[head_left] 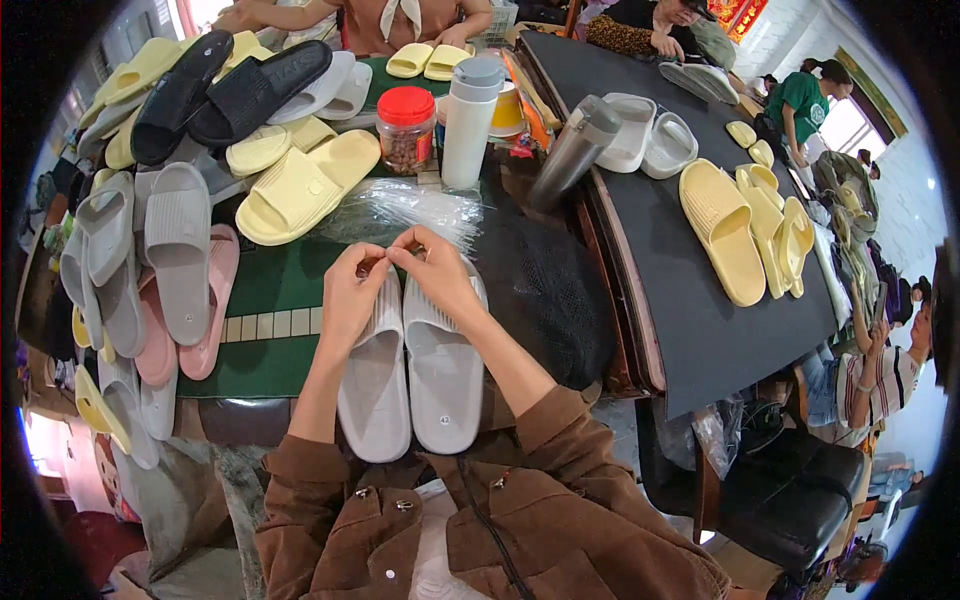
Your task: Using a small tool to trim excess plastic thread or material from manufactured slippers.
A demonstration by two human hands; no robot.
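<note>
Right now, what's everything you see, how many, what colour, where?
Grey slippers: two, grey, front middle
Slipper pile: many, black, grey, yellow, pink, left
Plastic strips: many, clear, beyond grey slippers
Jar: one, clear, red lid, beyond strips
Far slippers: two, yellow, beyond jar
Bottle: one, white, beside jar
Tub: one, yellow, behind bottle
Tumbler: one, silver, right of bottle
Mesh: one, black, middle
Right-side slippers: several, grey, yellow, on dark table
Chair: one, black, lower right
People: several, varied clothes, far and right
Sleeves: two, brown, lower middle
Left hand, right hand: one each, bare, centre, fingertips meeting
</note>
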